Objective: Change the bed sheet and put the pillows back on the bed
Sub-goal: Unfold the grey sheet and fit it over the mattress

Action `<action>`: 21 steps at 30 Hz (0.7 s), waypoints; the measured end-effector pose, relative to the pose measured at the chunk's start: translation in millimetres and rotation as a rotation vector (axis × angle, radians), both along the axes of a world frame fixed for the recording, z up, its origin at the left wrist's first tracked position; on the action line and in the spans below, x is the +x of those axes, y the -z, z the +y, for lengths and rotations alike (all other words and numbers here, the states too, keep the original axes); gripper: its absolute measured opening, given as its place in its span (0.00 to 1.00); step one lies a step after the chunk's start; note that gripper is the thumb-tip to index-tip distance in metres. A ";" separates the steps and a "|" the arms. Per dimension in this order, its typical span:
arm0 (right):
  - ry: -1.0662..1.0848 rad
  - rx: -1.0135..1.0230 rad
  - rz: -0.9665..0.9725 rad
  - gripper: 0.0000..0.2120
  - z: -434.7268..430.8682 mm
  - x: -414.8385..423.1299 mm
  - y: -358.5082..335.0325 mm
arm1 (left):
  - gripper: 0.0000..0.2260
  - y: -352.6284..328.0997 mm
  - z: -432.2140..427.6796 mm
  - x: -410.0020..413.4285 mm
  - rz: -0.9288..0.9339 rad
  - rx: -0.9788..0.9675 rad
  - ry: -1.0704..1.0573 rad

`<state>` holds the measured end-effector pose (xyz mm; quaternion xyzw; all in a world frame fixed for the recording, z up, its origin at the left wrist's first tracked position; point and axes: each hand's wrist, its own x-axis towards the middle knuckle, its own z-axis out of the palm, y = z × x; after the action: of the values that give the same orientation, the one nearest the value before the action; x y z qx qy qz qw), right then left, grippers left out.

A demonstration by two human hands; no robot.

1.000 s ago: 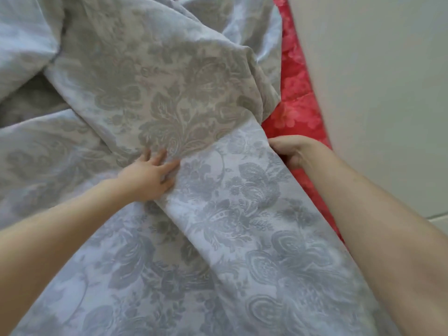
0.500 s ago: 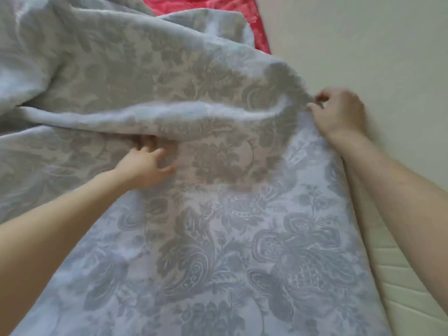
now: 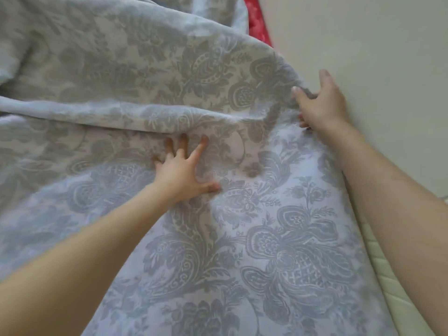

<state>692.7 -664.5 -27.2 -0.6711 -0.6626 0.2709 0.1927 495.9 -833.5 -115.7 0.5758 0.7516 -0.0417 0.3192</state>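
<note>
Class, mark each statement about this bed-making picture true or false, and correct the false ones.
1. The left hand lies with fingers spread on the pale blue-grey floral bed sheet. True.
2. The right hand hangs clear of the sheet. False: it grips the sheet's edge beside the beige wall.
3. A strip of red patterned fabric shows at the top. True.
4. The sheet covers the cream quilted mattress completely. False: a bare strip shows at lower right.
</note>
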 end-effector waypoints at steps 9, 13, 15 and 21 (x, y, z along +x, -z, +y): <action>-0.942 0.101 -0.816 0.23 -90.1 -21.1 54.0 | 0.37 -17.2 3.1 -6.8 -0.226 0.359 -0.276; -0.994 -0.013 -0.832 0.27 -99.5 -17.3 47.0 | 0.19 -33.3 12.4 -14.5 0.177 0.941 -0.023; -0.813 0.004 -0.605 0.17 -94.0 -22.6 30.1 | 0.20 -33.8 30.6 -12.0 0.210 0.840 0.200; 0.041 -0.014 -0.281 0.22 -15.1 -37.1 23.8 | 0.22 7.4 51.7 -8.8 0.268 0.168 0.288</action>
<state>655.6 -679.6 -51.0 -0.7171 -0.6674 0.1750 0.0986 487.1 -781.7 -123.1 0.6912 0.6980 -0.1005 0.1578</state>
